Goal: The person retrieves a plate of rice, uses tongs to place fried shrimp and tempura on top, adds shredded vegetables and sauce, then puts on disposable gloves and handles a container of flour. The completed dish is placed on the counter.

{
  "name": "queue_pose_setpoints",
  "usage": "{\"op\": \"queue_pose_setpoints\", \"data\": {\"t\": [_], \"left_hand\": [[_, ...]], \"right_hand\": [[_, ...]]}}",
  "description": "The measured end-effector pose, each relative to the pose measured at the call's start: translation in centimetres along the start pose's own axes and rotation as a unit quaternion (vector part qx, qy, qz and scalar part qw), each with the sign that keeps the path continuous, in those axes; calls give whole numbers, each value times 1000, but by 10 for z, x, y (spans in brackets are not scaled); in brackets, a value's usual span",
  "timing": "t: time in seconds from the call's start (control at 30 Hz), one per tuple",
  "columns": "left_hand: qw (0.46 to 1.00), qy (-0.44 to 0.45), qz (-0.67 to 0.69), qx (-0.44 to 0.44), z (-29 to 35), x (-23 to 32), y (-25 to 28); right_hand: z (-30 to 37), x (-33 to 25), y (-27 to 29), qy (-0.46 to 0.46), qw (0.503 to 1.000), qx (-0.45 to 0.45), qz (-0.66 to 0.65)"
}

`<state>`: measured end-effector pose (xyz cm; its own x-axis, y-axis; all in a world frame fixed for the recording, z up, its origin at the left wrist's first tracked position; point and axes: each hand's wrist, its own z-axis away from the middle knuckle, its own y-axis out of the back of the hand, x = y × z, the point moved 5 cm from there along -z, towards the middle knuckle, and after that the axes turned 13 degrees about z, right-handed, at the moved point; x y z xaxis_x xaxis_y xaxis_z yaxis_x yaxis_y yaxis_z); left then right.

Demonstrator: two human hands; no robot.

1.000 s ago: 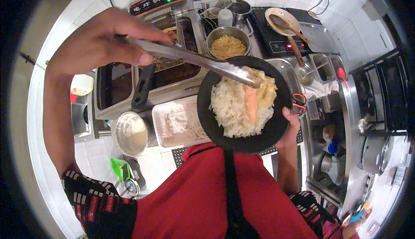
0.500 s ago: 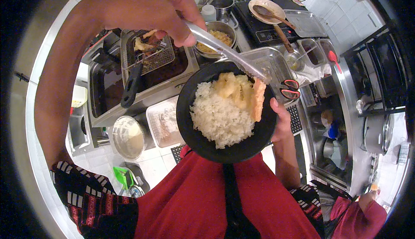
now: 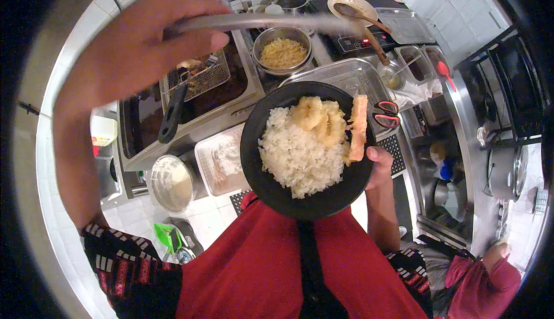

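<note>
The black bowl (image 3: pixel 254 146), carrying rice (image 3: pixel 303 157) and an orange strip (image 3: pixel 358 125), is sitting left of the right hand (image 3: pixel 379 169), which is pinching its rim. The left hand (image 3: pixel 138 47) is gripping tongs (image 3: pixel 254 22), a frying basket (image 3: pixel 216 78) resting beneath.

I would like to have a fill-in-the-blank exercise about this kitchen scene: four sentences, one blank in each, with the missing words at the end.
1. The left hand holds a pair of metal ____.
2. The right hand holds a bowl that is ____ in colour.
3. The white grains heaped in the bowl are ____.
4. In the picture, the scissors are to the ____ of the bowl.

Missing words: tongs; black; rice; right.
</note>
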<state>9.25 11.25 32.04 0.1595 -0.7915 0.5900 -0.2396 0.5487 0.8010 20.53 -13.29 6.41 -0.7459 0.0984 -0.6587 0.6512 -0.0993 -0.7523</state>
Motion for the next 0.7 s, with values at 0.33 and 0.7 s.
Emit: {"op": "queue_pose_setpoints", "data": {"t": [0.33, 0.7], "left_hand": [[858, 219, 424, 190, 95, -36, -159], [772, 182, 534, 293, 92, -56, -186]], "right_hand": [[-5, -20, 8, 56, 990, 113, 58], [-14, 4, -16, 134, 990, 33, -34]]}}
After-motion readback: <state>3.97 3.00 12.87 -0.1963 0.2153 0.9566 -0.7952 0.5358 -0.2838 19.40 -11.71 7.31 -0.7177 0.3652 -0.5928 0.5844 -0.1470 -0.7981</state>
